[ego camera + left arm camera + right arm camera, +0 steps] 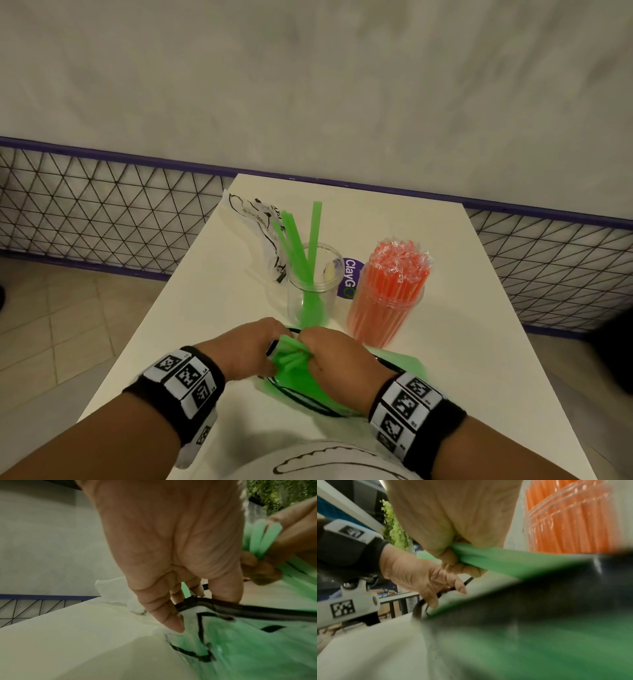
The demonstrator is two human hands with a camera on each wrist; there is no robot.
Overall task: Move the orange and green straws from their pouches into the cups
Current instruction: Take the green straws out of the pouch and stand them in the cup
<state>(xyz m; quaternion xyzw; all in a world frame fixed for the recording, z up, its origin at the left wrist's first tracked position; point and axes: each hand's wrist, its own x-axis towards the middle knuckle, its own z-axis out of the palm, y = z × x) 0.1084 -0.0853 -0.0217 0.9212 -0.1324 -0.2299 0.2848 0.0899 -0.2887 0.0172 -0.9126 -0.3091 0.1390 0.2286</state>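
A clear pouch (298, 389) full of green straws lies on the white table (462, 359) just in front of me. My left hand (251, 349) pinches the black zip rim (257, 610) of its mouth. My right hand (330, 356) grips a bunch of green straws (291, 354) that stick out of that mouth; the bunch (264, 539) shows between its curled fingers (458, 566). Beyond my hands stand a clear cup (313, 291) with a few green straws and a second cup (385, 308) packed with wrapped orange straws.
A crumpled empty pouch (255, 216) with black print lies at the table's far left, behind the green cup. A purple sticker (351, 277) sits between the cups. A wire mesh fence (102, 209) with a purple rail runs behind the table.
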